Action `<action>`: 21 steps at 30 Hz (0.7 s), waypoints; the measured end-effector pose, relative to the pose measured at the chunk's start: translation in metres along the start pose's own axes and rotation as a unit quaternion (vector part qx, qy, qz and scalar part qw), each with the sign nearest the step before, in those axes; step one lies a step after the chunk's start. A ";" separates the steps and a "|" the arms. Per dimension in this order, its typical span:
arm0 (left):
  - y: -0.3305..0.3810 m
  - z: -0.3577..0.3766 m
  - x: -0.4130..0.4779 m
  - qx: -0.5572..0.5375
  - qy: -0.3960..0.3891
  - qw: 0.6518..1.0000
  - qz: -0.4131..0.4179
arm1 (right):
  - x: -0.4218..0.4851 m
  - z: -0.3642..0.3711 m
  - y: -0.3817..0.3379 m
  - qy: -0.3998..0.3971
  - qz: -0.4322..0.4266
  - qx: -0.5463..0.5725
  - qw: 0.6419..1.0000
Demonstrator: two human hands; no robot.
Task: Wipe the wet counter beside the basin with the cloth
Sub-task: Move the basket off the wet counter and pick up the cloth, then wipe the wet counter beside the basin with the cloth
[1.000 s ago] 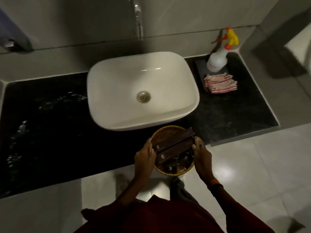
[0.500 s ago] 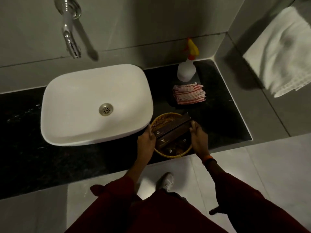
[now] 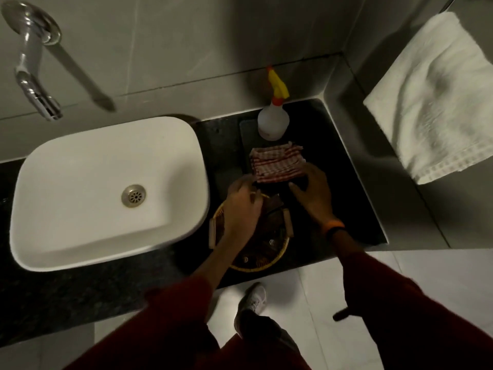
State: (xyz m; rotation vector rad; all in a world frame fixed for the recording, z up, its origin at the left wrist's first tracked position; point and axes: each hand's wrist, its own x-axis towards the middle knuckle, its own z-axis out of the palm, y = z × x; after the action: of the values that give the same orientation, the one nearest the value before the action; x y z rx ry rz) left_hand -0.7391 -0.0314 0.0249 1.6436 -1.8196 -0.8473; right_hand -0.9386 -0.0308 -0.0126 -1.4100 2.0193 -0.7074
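A: Where are the hands now?

B: Both have left the sides of the wicker basket (image 3: 256,259) they gripped half a second ago. The right hand (image 3: 313,194) is spread, fingers apart, its tips at the near edge of the folded red-and-white cloth (image 3: 276,162). The left hand (image 3: 244,206) hovers over the basket's far rim with its fingers loosely curled. It's blurred, so I can't tell whether it pinches anything.

A: So the basket is down?

B: It sits on the dark surface (image 3: 333,182) at the front edge, just right of the white basin (image 3: 80,182), with brown boxes in it.

A: And the cloth?

B: Lying flat on a dark mat, just in front of the spray bottle (image 3: 272,124), not yet lifted.

A: What does that mean for the wiping?

B: My reading is that setting the basket down freed both hands, and the cloth pickup is the step in hand. Wiping hasn't started. A white towel (image 3: 437,102) hangs at the right, untouched.
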 end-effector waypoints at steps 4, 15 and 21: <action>-0.004 0.028 0.084 0.085 -0.179 0.978 0.070 | 0.057 -0.007 0.005 -0.119 -0.108 -0.165 0.973; -0.008 0.032 0.125 0.121 -0.208 0.955 0.174 | 0.089 -0.017 -0.007 -0.034 -0.184 -0.217 0.958; 0.012 -0.021 0.129 -0.061 -0.125 0.989 0.042 | 0.074 -0.031 -0.055 0.008 -0.040 0.116 0.992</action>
State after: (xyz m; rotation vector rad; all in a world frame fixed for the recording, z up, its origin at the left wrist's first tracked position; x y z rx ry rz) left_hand -0.7451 -0.1606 0.0453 1.4263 -1.9450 -1.1476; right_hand -0.9452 -0.1147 0.0363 -1.3576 1.8316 -0.9583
